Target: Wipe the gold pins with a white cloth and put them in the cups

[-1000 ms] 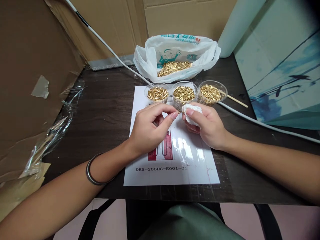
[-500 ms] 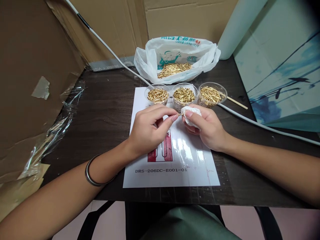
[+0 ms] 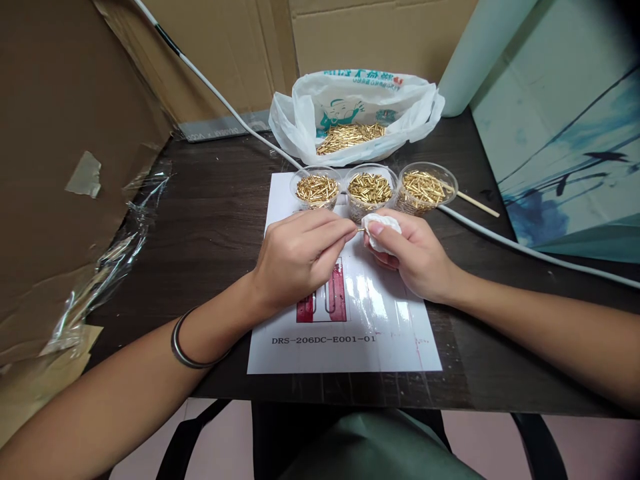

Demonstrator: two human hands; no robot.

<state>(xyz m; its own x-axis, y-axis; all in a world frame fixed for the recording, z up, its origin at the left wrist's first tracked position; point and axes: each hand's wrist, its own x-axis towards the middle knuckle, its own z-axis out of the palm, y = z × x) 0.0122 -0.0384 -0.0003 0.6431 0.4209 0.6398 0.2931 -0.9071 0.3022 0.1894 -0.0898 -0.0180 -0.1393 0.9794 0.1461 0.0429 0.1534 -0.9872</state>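
Observation:
Between thumb and fingertips, my left hand point(image 3: 305, 257) pinches a tiny brass-coloured metal pin point(image 3: 361, 229). The pin's far end meets a crumpled white tissue point(image 3: 383, 232), which my right hand point(image 3: 423, 257) grips with the thumb pressed on top. Just beyond my hands stand three clear plastic cups: the left cup point(image 3: 317, 190), the middle cup point(image 3: 371, 190) and the right cup point(image 3: 425, 188), each holding many small brass-coloured pins. Under my hands lies a printed sheet point(image 3: 345, 357) with a red picture, partly covered by my left hand.
Behind the cups, a white plastic bag point(image 3: 295, 127) gapes with a heap of pins inside. A thin wooden stick point(image 3: 477, 203) pokes out by the right cup. A white cable point(image 3: 225, 113) crosses the dark table point(image 3: 200, 200). Cardboard point(image 3: 215, 60) walls the back and left.
My left fingers have drawn closer together around the pin, closing the gap behind the thumb. The right hand keeps its grip on the tissue. The view has shifted very slightly.

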